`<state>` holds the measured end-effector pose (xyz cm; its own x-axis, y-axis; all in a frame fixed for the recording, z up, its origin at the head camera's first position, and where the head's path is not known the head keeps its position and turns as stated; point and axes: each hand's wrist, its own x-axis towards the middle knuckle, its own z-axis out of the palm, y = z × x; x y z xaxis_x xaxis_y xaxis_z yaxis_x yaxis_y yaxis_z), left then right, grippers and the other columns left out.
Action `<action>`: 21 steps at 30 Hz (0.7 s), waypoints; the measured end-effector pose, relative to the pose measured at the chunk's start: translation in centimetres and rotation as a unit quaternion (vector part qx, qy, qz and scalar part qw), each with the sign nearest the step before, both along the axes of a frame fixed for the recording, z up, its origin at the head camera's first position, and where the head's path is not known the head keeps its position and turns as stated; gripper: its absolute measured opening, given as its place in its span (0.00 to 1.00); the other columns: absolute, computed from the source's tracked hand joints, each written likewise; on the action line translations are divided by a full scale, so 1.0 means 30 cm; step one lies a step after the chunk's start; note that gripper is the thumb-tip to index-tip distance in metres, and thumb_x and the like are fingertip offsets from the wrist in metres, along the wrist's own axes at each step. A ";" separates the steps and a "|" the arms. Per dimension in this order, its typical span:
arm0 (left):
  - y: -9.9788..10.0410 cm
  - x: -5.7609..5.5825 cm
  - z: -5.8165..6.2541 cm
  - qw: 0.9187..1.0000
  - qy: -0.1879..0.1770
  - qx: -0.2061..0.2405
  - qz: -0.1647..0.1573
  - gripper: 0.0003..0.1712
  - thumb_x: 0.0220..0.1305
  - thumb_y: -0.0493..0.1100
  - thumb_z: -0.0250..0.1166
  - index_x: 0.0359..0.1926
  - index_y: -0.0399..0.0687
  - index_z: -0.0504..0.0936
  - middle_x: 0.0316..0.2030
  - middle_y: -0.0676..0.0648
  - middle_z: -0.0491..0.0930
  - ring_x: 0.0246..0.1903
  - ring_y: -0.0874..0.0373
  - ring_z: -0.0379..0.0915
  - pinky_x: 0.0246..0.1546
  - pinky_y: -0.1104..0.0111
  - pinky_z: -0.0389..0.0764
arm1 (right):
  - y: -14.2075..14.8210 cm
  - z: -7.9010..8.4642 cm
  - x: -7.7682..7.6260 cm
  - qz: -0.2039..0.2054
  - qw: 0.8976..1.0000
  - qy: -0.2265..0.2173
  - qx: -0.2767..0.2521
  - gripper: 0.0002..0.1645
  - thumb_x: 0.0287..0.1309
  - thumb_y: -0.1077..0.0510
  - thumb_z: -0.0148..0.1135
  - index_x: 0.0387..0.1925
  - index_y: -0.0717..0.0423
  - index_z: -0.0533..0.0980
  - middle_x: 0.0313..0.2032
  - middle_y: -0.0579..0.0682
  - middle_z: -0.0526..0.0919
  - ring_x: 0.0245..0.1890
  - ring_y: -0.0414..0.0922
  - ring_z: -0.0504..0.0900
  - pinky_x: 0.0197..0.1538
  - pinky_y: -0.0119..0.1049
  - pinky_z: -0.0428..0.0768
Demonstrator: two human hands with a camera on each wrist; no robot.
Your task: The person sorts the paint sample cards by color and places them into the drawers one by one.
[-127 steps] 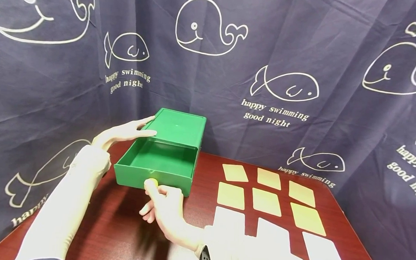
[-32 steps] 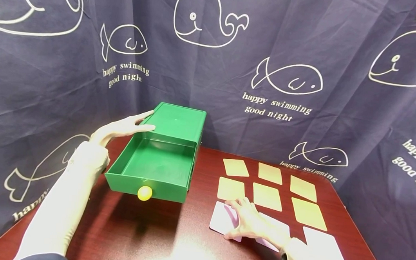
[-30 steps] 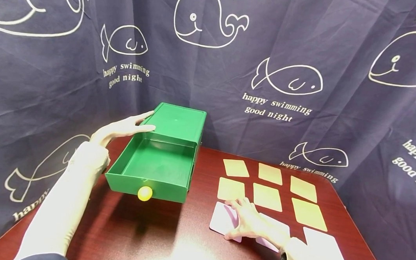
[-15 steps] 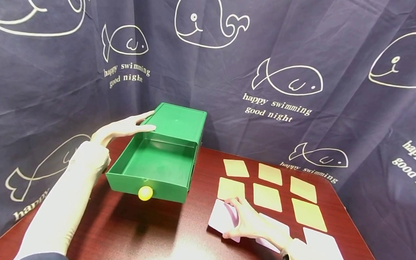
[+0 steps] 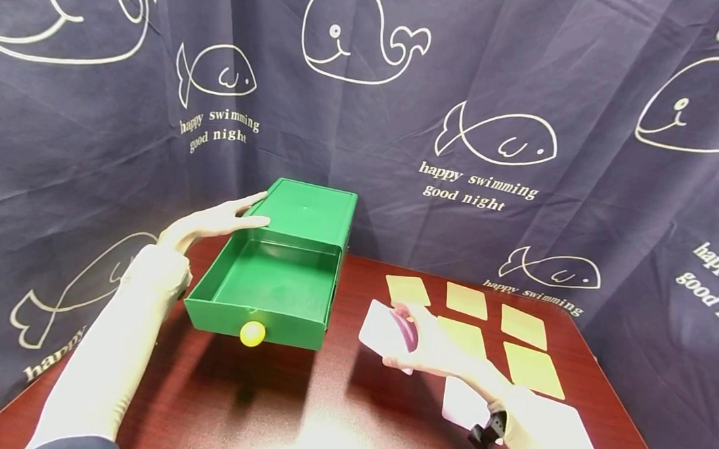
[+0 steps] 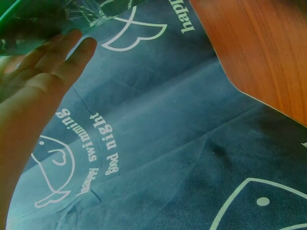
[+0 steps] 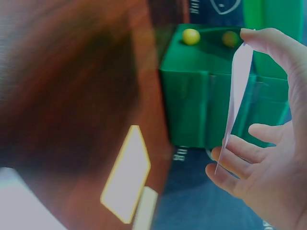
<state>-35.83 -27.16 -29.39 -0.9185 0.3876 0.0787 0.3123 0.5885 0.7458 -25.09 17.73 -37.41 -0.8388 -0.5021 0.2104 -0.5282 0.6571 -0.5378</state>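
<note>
– Navy cloth (image 5: 364,136) fills the upper frame, creased, printed with whales and fish. And below?

– Red-brown desk (image 5: 203,420), glossy, with glare at bottom centre. Flat things could well slide on it.

– The green box (image 5: 308,208), left of centre?

– Plastic, I'd judge, so light and fairly rigid. Its drawer (image 5: 277,281) stands open towards the lower edge. The left grip (image 5: 213,219) rests on the lid's left side, fingers stretched, not clenched.

– And the right grip (image 5: 433,340)?

– Pinching a card (image 5: 381,327) by opposite edges, right of centre, clear of the desk.

– Stiff?

– Thin and light, probably springy: it bows in the right wrist view. Edges are the place to hold; squeezing harder might crease it.

– Smallest thing?

– Yellow knob (image 5: 253,333), on the drawer's front.
</note>
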 end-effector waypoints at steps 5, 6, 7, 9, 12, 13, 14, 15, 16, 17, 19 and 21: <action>-0.003 -0.005 -0.005 1.000 -0.006 -0.005 0.003 0.46 0.68 0.58 0.57 0.77 0.61 0.41 0.74 0.43 0.53 0.70 0.50 0.52 0.73 0.49 0.52 | -0.020 0.078 -0.023 0.007 1.000 0.013 -0.024 0.52 0.36 0.45 0.80 0.64 0.48 0.65 0.56 0.46 0.75 0.51 0.44 0.75 0.55 0.41 0.77; -0.004 -0.007 -0.005 1.000 -0.004 -0.008 0.003 0.46 0.68 0.58 0.57 0.77 0.61 0.41 0.74 0.43 0.53 0.70 0.50 0.52 0.73 0.49 0.51 | -0.024 0.092 -0.028 0.013 0.999 0.011 -0.034 0.52 0.36 0.46 0.80 0.64 0.47 0.65 0.56 0.46 0.75 0.51 0.44 0.75 0.54 0.39 0.77; -0.004 -0.008 -0.004 1.000 -0.004 -0.008 0.004 0.46 0.68 0.59 0.57 0.77 0.61 0.41 0.74 0.44 0.53 0.71 0.50 0.51 0.73 0.49 0.51 | -0.030 0.106 -0.032 0.018 0.999 0.009 -0.041 0.51 0.36 0.48 0.81 0.64 0.46 0.64 0.55 0.46 0.75 0.50 0.44 0.74 0.52 0.37 0.78; -0.004 -0.011 -0.005 1.000 0.000 -0.007 0.003 0.46 0.68 0.58 0.57 0.77 0.59 0.41 0.74 0.43 0.52 0.71 0.50 0.50 0.74 0.49 0.50 | -0.040 0.135 -0.036 0.027 0.998 0.005 -0.049 0.52 0.37 0.50 0.81 0.64 0.47 0.64 0.56 0.46 0.75 0.50 0.45 0.74 0.50 0.36 0.78; -0.003 -0.015 -0.005 1.000 0.004 0.000 -0.003 0.46 0.69 0.55 0.57 0.77 0.56 0.41 0.74 0.41 0.52 0.71 0.48 0.51 0.74 0.49 0.50 | -0.058 0.176 -0.042 0.038 0.998 0.002 -0.056 0.52 0.38 0.52 0.80 0.65 0.50 0.63 0.58 0.50 0.75 0.54 0.48 0.74 0.48 0.37 0.79; -0.003 -0.014 -0.004 1.000 0.003 0.002 -0.002 0.46 0.69 0.55 0.57 0.77 0.56 0.41 0.74 0.41 0.53 0.71 0.48 0.51 0.74 0.49 0.51 | -0.066 0.188 -0.046 0.040 0.998 0.009 -0.052 0.52 0.39 0.52 0.80 0.66 0.52 0.62 0.59 0.51 0.75 0.55 0.49 0.74 0.49 0.38 0.79; -0.003 -0.015 -0.005 1.000 0.004 0.004 -0.002 0.46 0.69 0.55 0.57 0.77 0.55 0.41 0.74 0.41 0.53 0.71 0.48 0.52 0.74 0.49 0.51 | -0.073 0.202 -0.047 0.040 0.998 0.017 -0.048 0.53 0.38 0.52 0.79 0.66 0.53 0.62 0.59 0.52 0.75 0.57 0.50 0.74 0.49 0.39 0.79; -0.003 -0.015 -0.005 1.000 0.004 0.004 -0.002 0.46 0.69 0.54 0.58 0.77 0.55 0.41 0.74 0.40 0.53 0.70 0.48 0.52 0.74 0.49 0.51 | -0.081 0.215 -0.051 0.041 0.998 0.027 -0.044 0.53 0.38 0.52 0.79 0.66 0.53 0.62 0.59 0.53 0.75 0.58 0.50 0.74 0.51 0.41 0.78; -0.002 -0.014 -0.005 1.000 0.002 0.006 -0.004 0.46 0.69 0.54 0.58 0.77 0.55 0.41 0.74 0.40 0.53 0.70 0.48 0.53 0.74 0.49 0.51 | -0.089 0.228 -0.054 0.044 0.997 0.036 -0.043 0.53 0.38 0.52 0.79 0.66 0.54 0.62 0.59 0.54 0.76 0.59 0.50 0.74 0.52 0.43 0.78; -0.002 -0.014 -0.005 1.000 0.003 0.004 -0.004 0.46 0.69 0.54 0.57 0.77 0.55 0.41 0.74 0.40 0.53 0.70 0.48 0.53 0.74 0.49 0.51 | -0.098 0.239 -0.059 0.045 0.997 0.048 -0.039 0.52 0.38 0.52 0.79 0.65 0.56 0.63 0.58 0.55 0.77 0.58 0.51 0.75 0.53 0.45 0.77; -0.002 -0.015 -0.005 1.000 0.004 0.002 -0.004 0.46 0.69 0.54 0.57 0.77 0.55 0.41 0.74 0.40 0.53 0.70 0.48 0.53 0.74 0.49 0.51 | -0.118 0.262 -0.066 0.045 0.996 0.066 -0.033 0.53 0.37 0.52 0.80 0.65 0.56 0.64 0.57 0.55 0.78 0.57 0.50 0.76 0.56 0.47 0.76; -0.003 -0.016 -0.005 1.000 0.009 -0.004 -0.003 0.46 0.69 0.55 0.57 0.77 0.55 0.41 0.74 0.40 0.52 0.71 0.47 0.51 0.74 0.49 0.51 | -0.140 0.288 -0.070 0.049 0.995 0.075 -0.030 0.53 0.36 0.51 0.79 0.65 0.57 0.64 0.56 0.55 0.78 0.55 0.50 0.77 0.57 0.47 0.75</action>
